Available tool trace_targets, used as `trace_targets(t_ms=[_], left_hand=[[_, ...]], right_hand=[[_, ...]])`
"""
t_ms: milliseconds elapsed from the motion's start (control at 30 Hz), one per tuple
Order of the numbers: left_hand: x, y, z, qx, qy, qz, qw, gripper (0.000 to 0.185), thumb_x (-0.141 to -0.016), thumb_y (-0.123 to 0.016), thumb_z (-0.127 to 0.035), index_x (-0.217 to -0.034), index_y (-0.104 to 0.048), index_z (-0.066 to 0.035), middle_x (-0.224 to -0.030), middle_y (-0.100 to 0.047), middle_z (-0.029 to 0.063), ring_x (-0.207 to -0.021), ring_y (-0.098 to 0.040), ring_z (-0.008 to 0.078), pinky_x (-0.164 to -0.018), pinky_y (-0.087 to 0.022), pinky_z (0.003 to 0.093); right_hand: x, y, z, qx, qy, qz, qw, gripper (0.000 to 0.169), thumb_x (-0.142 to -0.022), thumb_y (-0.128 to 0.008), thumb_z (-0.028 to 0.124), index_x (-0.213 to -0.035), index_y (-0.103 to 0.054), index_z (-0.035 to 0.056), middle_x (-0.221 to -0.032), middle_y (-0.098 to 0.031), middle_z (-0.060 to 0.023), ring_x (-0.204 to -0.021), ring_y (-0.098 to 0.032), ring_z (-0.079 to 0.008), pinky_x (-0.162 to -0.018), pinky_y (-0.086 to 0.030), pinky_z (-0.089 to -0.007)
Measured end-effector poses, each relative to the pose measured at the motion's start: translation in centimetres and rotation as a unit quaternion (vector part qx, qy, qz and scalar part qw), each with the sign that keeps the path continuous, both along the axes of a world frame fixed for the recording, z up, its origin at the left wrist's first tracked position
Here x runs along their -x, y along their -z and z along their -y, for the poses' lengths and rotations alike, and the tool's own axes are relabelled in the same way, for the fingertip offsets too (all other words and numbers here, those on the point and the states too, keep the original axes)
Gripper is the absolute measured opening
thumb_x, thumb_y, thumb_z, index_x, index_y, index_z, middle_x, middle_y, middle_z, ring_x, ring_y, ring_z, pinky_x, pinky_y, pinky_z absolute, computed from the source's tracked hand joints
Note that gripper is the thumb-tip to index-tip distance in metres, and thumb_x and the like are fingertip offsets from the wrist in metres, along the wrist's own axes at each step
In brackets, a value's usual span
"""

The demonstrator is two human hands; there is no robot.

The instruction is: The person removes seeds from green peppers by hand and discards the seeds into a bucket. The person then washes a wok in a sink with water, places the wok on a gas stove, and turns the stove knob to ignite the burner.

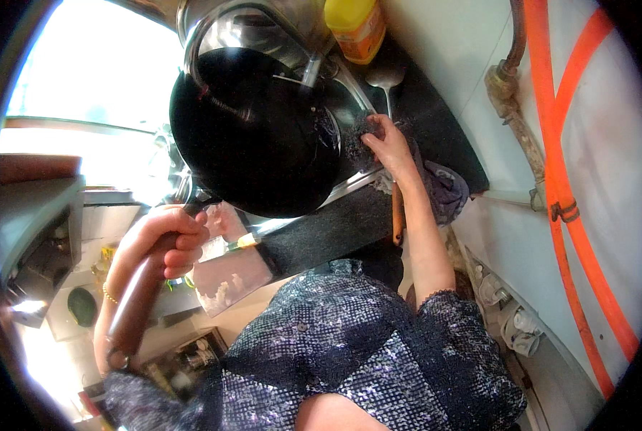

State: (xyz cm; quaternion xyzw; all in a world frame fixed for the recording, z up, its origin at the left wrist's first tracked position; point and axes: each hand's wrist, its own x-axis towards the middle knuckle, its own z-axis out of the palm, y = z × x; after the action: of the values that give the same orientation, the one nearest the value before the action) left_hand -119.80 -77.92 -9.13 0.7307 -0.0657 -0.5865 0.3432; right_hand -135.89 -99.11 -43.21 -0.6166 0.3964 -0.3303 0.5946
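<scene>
My left hand (pixel 183 242) grips the long brown handle (pixel 137 296) of a large black wok (pixel 245 145). The wok is tilted over the sink, its dark inside facing me. My right hand (pixel 393 145) pinches a dark grey scouring pad (pixel 359 141) at the right of the wok, over the sink's edge. A metal turner (pixel 386 78) passes beneath my right wrist, its wooden handle (pixel 398 215) jutting past the counter's edge. Next to that wrist lies a crumpled dark cloth (pixel 446 188). The curved chrome faucet (pixel 191 48) arches over the wok.
A yellow plastic bottle (pixel 356 32) stands behind the sink on the black counter (pixel 321 237). Orange hoses (pixel 555 151) and a worn pipe (pixel 520 124) run along the right wall. A bright window (pixel 94 70) is at the left, and a pink tiled ledge (pixel 232 277) lies below the wok.
</scene>
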Motion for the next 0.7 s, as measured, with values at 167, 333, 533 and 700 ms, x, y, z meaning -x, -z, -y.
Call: trace_targets(t_ms=[167,333,533,700], left_hand=[[-0.3,0.2,0.1,0.003,-0.004,0.009,1.000,0.027,-0.087,-0.051,-0.012,-0.061,-0.047,-0.006,-0.050,-0.045,0.0013,-0.034,-0.041,0.0077,-0.031,-0.034,0.0203],[-1.0,0.3,-0.5,0.013,0.012,0.022,1.000,0.020,-0.086,-0.051,-0.009,-0.067,-0.049,-0.004,-0.052,-0.046,0.0024,-0.035,-0.041,0.0081,-0.031,-0.035,0.0214],[-1.6,0.1,-1.5,0.012,-0.022,-0.005,1.000,0.008,-0.083,-0.053,-0.009,-0.079,-0.050,-0.003,-0.058,-0.045,0.0008,-0.036,-0.040,0.0073,-0.030,-0.033,0.0206],[-3.4,0.3,-4.3,0.065,-0.080,-0.050,0.993,0.008,-0.084,-0.055,-0.008,-0.084,-0.054,0.000,-0.058,-0.047,0.0010,-0.036,-0.041,0.0071,-0.030,-0.034,0.0191]], right_hand=[[-1.3,-1.2,-0.9,0.136,-0.003,-0.153,0.979,0.043,-0.077,-0.066,0.020,-0.116,-0.053,0.0072,-0.108,-0.056,-0.0204,-0.096,-0.060,-0.0350,-0.083,-0.049,-0.0400],[-1.3,-4.8,-0.9,0.201,-0.008,-0.234,0.951,0.046,-0.074,-0.072,0.017,-0.115,-0.052,0.0116,-0.103,-0.050,-0.0185,-0.097,-0.058,-0.0385,-0.082,-0.050,-0.0447],[2.5,-9.0,1.3,0.397,0.216,-0.397,0.799,0.058,-0.069,-0.075,0.021,-0.120,-0.050,0.0105,-0.112,-0.048,-0.0143,-0.107,-0.046,-0.0338,-0.087,-0.040,-0.0467],[-1.4,-6.0,2.0,0.343,0.044,-0.300,0.889,0.038,-0.075,-0.068,0.020,-0.109,-0.059,0.0080,-0.107,-0.054,-0.0139,-0.102,-0.051,-0.0339,-0.087,-0.043,-0.0457]])
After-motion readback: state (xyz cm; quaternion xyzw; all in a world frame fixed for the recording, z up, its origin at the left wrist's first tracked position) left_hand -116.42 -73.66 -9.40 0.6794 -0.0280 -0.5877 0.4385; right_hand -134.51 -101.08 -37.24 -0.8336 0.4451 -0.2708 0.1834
